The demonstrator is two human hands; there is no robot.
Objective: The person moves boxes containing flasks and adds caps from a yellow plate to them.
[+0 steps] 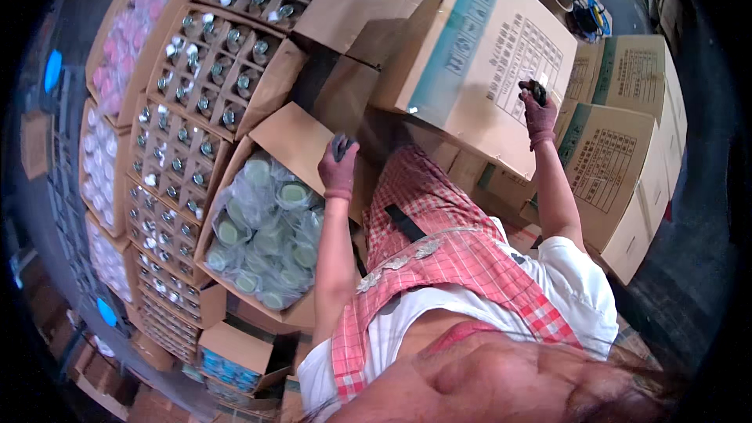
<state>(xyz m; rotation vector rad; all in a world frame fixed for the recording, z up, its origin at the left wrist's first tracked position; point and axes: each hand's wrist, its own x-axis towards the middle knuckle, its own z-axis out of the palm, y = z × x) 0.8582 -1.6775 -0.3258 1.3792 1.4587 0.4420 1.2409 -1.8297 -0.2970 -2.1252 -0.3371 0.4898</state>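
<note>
My left hand (338, 168), in a maroon glove with dark fingertips, is raised beside the raised flap (290, 141) of an open carton. Its fingers are curled together; whatever they may hold is too small to make out. In that carton lie several clear-bagged, greenish round-topped pieces (270, 243). My right hand (538, 113), gloved the same way, is in front of the printed face of a large cardboard box (470, 70) with a teal stripe. Its dark fingers are bent inward, and I cannot tell whether they touch the box or hold anything.
Divided cartons of glass bottles (204, 70) run along the left. Beyond them stand cartons of pink bagged pieces (133, 27) and white bagged pieces (100, 160). Closed boxes (611, 164) are stacked at right. A small carton with blue packs (227, 368) sits lower left.
</note>
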